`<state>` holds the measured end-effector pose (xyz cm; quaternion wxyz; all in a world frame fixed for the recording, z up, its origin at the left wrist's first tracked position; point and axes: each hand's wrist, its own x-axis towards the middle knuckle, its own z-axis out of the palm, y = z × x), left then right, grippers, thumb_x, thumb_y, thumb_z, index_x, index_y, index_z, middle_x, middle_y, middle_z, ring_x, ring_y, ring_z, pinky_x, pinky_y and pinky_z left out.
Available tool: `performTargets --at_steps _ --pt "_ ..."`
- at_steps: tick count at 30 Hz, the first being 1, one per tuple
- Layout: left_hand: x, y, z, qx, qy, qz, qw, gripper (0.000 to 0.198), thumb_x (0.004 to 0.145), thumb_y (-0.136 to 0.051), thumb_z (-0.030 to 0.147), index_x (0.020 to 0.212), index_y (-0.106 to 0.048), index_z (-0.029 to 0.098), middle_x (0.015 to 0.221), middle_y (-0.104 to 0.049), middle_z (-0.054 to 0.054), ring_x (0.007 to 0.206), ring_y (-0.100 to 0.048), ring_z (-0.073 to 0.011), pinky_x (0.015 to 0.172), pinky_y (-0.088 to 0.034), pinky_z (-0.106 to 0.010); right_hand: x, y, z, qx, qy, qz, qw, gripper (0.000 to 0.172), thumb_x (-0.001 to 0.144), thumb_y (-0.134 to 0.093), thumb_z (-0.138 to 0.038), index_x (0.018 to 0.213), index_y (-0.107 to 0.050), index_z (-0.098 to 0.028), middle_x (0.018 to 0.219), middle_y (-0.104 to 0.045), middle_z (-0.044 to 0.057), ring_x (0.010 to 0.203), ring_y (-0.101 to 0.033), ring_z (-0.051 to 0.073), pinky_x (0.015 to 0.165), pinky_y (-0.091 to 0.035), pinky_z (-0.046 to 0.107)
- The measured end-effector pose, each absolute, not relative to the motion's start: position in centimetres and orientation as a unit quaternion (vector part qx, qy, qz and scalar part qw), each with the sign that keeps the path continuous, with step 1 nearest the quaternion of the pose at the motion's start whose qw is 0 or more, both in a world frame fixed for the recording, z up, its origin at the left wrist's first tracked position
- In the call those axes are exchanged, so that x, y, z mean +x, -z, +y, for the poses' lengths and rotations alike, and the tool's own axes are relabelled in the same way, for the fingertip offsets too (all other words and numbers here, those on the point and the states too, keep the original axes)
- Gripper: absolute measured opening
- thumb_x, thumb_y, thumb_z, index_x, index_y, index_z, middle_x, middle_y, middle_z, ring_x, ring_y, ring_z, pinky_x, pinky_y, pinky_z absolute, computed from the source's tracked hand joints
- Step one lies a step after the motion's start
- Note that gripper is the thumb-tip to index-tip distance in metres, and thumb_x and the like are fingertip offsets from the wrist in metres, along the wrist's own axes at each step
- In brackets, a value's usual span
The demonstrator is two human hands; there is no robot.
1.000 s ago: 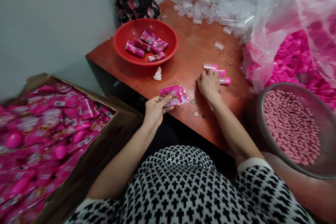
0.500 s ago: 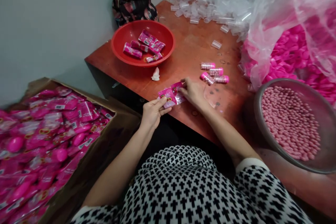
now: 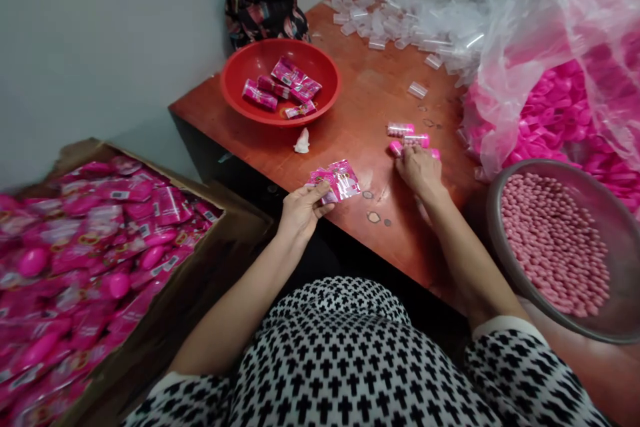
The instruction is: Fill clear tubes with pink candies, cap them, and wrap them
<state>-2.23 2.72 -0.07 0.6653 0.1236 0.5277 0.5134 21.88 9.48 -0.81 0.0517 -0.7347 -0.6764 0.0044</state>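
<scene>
My left hand pinches pink printed foil sachets between thumb and fingers, above the table's front edge. Farther right, my right hand bends over a small group of clear tubes with pink caps, filled with pink beads. Its fingers are closed on one of the lower tubes, and they partly cover it and its neighbour. Two more bead-filled tubes, an upper one and a middle one, lie just beyond the fingertips.
A red bowl holds several pink packets, with a crumpled white scrap nearby. Empty clear tubes lie at the back. Right are a bag of pink parts and a grey basin of beads. Left stands a carton of pink packages.
My right hand has left the sachets and moved right to the bead-filled tubes. My left hand still holds the sachets. The view has shifted slightly.
</scene>
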Motion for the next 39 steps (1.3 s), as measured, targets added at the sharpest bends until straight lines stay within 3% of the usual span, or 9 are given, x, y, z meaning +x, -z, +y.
performTargets --at_steps 3,7,11,22,29,33,36,39 --pt "-1.9 0.2 2.9 0.099 -0.525 0.520 0.666 0.018 0.069 -0.078 0.016 0.064 -0.062 0.009 0.056 -0.061 0.000 0.046 -0.056 -0.0074 0.044 -0.051 -0.017 21.7 0.6 7.8 -0.728 -0.074 -0.663 0.155 0.029 0.091 -0.044 -0.032 0.092 -0.064 -0.011 0.094 -0.068 0.019 0.084 -0.063 0.028 0.073 -0.047 0.041" --pt "-1.1 0.6 3.2 0.053 -0.554 0.484 0.675 0.020 0.068 -0.080 0.019 0.073 -0.062 0.011 0.064 -0.065 -0.001 0.052 -0.061 -0.0094 0.051 -0.054 -0.020 19.2 -0.3 2.5 -0.607 -0.406 -0.563 0.388 0.036 0.087 -0.048 -0.052 0.085 -0.057 -0.017 0.070 -0.066 0.005 0.052 -0.058 0.014 0.052 -0.048 0.028" --pt "0.1 0.5 3.3 0.012 -0.568 0.458 0.683 0.021 0.068 -0.080 0.018 0.075 -0.061 0.012 0.065 -0.066 0.000 0.056 -0.064 -0.0111 0.059 -0.056 -0.023 15.3 -0.6 -2.9 -0.535 -0.553 -0.466 0.438 0.036 0.083 -0.055 -0.056 0.086 -0.054 -0.019 0.066 -0.064 -0.001 0.043 -0.055 0.009 0.040 -0.046 0.021" --pt "2.7 0.2 2.5 0.022 -0.578 0.401 0.710 0.025 0.065 -0.082 0.016 0.071 -0.057 0.012 0.062 -0.064 0.000 0.055 -0.061 -0.0093 0.059 -0.052 -0.021 12.7 1.4 -4.5 -0.572 -0.512 -0.443 0.463 0.037 0.085 -0.052 -0.055 0.089 -0.054 -0.019 0.066 -0.062 -0.003 0.047 -0.058 0.007 0.043 -0.050 0.018" --pt "3.0 -0.6 1.7 0.188 -0.536 0.388 0.726 0.037 0.055 -0.087 0.030 0.071 -0.059 0.012 0.059 -0.061 0.002 0.049 -0.057 -0.0091 0.047 -0.046 -0.020 12.9 1.9 -4.0 -0.502 -0.577 -0.401 0.505 0.034 0.084 -0.055 -0.053 0.090 -0.052 -0.020 0.068 -0.062 -0.004 0.047 -0.057 0.007 0.042 -0.050 0.019" --pt "2.9 -0.4 1.7 0.236 -0.507 0.386 0.734 0.041 0.051 -0.088 0.030 0.079 -0.063 0.012 0.061 -0.064 0.001 0.051 -0.059 -0.0099 0.049 -0.047 -0.020 13.3 2.6 -4.0 -0.526 -0.513 -0.448 0.509 0.032 0.087 -0.053 -0.050 0.096 -0.053 -0.020 0.073 -0.064 -0.002 0.050 -0.059 0.008 0.046 -0.051 0.020" --pt "2.7 0.1 1.9 0.247 -0.485 0.393 0.742 0.038 0.053 -0.087 0.033 0.072 -0.065 0.010 0.060 -0.064 -0.001 0.052 -0.059 -0.0098 0.051 -0.047 -0.020 13.6 2.8 -4.0 -0.548 -0.458 -0.483 0.508 0.030 0.088 -0.053 -0.048 0.099 -0.054 -0.020 0.076 -0.066 -0.001 0.052 -0.059 0.008 0.047 -0.051 0.019" --pt "2.6 0.2 2.0 0.267 -0.462 0.403 0.743 0.035 0.055 -0.086 0.035 0.064 -0.064 0.009 0.057 -0.063 -0.003 0.049 -0.056 -0.0091 0.047 -0.045 -0.020 13.9 2.7 -3.9 -0.530 -0.495 -0.463 0.509 0.031 0.087 -0.054 -0.050 0.095 -0.054 -0.020 0.073 -0.066 -0.001 0.050 -0.059 0.008 0.045 -0.050 0.019"
